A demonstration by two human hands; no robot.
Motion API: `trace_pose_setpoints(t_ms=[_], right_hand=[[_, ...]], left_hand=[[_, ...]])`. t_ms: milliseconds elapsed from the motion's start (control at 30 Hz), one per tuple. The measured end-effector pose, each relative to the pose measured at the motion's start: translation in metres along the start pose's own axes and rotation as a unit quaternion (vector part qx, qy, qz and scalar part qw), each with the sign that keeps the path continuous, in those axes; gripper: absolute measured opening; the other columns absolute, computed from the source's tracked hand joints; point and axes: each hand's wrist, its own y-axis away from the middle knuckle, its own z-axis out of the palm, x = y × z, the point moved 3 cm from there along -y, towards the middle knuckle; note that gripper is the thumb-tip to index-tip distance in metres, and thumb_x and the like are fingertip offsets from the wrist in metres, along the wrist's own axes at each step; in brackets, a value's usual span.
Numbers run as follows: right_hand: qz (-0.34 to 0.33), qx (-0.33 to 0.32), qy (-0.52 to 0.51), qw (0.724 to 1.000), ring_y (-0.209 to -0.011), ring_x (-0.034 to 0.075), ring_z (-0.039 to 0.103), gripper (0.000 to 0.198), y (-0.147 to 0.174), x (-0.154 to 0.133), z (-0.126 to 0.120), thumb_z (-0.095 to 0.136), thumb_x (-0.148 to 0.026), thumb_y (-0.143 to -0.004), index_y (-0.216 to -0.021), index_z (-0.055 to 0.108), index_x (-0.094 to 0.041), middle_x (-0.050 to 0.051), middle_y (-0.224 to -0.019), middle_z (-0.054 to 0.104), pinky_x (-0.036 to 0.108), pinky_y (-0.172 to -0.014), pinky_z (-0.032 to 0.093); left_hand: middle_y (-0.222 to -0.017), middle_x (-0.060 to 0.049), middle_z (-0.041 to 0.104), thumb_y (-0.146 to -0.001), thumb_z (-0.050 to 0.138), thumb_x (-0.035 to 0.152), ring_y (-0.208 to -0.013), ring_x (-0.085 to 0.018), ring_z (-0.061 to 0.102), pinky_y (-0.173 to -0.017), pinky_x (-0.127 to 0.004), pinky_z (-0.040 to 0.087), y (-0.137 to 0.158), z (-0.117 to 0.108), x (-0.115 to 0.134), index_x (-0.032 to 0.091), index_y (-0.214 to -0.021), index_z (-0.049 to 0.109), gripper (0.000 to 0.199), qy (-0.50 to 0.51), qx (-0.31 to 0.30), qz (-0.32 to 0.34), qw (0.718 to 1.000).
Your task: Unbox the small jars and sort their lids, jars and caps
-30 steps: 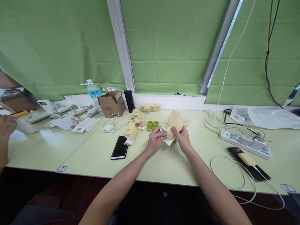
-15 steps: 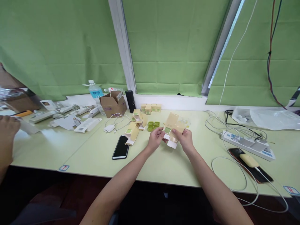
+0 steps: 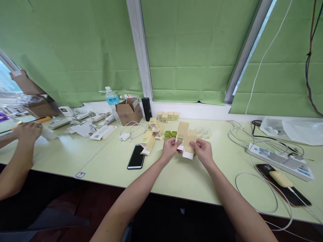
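the left hand [image 3: 171, 149] and right hand [image 3: 204, 152] each pinch an opened carton [image 3: 189, 143], right of the brown box [image 3: 129, 115]; probably light, thin, easily creased, best held by panel edges.

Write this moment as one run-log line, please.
left hand: grips open carton, left side; right hand: grips same carton, right side; green containers: on table beyond left hand; phone: on table, left of carton
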Motion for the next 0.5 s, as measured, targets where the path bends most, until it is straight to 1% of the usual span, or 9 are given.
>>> trace_pose_setpoints(t_ms=[100, 167, 267, 333, 400, 433, 500], right_hand=[[-0.012, 0.011, 0.010, 1.000, -0.067, 0.027, 0.074, 0.045, 0.000, 0.001, -0.002, 0.078, -0.062, -0.071, -0.082, 0.072, -0.019, 0.007, -0.073, 0.078, 0.034, -0.057, 0.058], [-0.014, 0.005, 0.017, 1.000, -0.069, 0.027, 0.074, 0.046, 0.000, 0.001, -0.001, 0.077, -0.063, -0.072, -0.083, 0.072, -0.019, 0.007, -0.075, 0.079, 0.034, -0.058, 0.058], [-0.018, -0.001, 0.045, 0.999, -0.070, 0.026, 0.074, 0.052, 0.001, 0.000, 0.001, 0.076, -0.066, -0.072, -0.090, 0.072, -0.018, 0.009, -0.079, 0.079, 0.034, -0.059, 0.057], [-0.028, 0.015, 0.065, 0.997, -0.071, 0.024, 0.074, 0.056, 0.002, -0.003, 0.000, 0.075, -0.066, -0.074, -0.103, 0.071, -0.018, 0.010, -0.085, 0.079, 0.032, -0.058, 0.056], [-0.041, 0.040, 0.077, 0.995, -0.070, 0.022, 0.073, 0.057, 0.002, -0.007, -0.002, 0.072, -0.065, -0.078, -0.110, 0.069, -0.019, 0.010, -0.090, 0.080, 0.031, -0.059, 0.055], [-0.047, 0.050, 0.077, 0.995, -0.069, 0.020, 0.072, 0.055, 0.002, -0.009, -0.004, 0.070, -0.064, -0.080, -0.112, 0.068, -0.019, 0.010, -0.091, 0.080, 0.031, -0.059, 0.055], [-0.054, 0.065, 0.071, 0.994, -0.067, 0.019, 0.070, 0.053, 0.003, -0.012, -0.005, 0.067, -0.064, -0.082, -0.110, 0.068, -0.019, 0.009, -0.089, 0.079, 0.030, -0.060, 0.054]], left_hand=[[-0.063, 0.000, 0.066, -0.071, 0.078, 0.064, -0.050, -0.015, 0.062, -0.049, -0.030, 0.054, 0.000, 0.002, 0.001, 0.017, -0.076, 0.064, 0.050, -0.002, 0.000, 0.022, 1.000], [-0.063, 0.000, 0.065, -0.072, 0.078, 0.063, -0.052, -0.014, 0.061, -0.050, -0.029, 0.054, -0.001, 0.001, 0.004, 0.016, -0.074, 0.065, 0.048, -0.018, 0.009, 0.034, 0.999], [-0.061, 0.000, 0.066, -0.073, 0.077, 0.058, -0.051, -0.014, 0.060, -0.051, -0.027, 0.051, -0.006, -0.011, 0.014, 0.016, -0.071, 0.066, 0.043, -0.063, 0.026, 0.020, 0.997], [-0.059, -0.001, 0.067, -0.074, 0.077, 0.053, -0.048, -0.014, 0.059, -0.049, -0.026, 0.049, -0.007, -0.028, 0.023, 0.016, -0.069, 0.065, 0.039, -0.106, 0.040, -0.013, 0.993], [-0.057, -0.002, 0.066, -0.077, 0.076, 0.047, -0.046, -0.014, 0.058, -0.048, -0.026, 0.047, -0.004, -0.051, 0.034, 0.016, -0.067, 0.065, 0.034, -0.173, 0.047, -0.042, 0.983], [-0.059, -0.002, 0.067, -0.078, 0.075, 0.043, -0.046, -0.015, 0.059, -0.048, -0.025, 0.046, -0.001, -0.063, 0.040, 0.016, -0.070, 0.066, 0.029, -0.212, 0.049, -0.056, 0.974], [-0.065, -0.002, 0.071, -0.079, 0.071, 0.034, -0.048, -0.016, 0.062, -0.049, -0.025, 0.046, 0.008, -0.090, 0.050, 0.017, -0.081, 0.068, 0.017, -0.293, 0.100, -0.067, 0.948]])
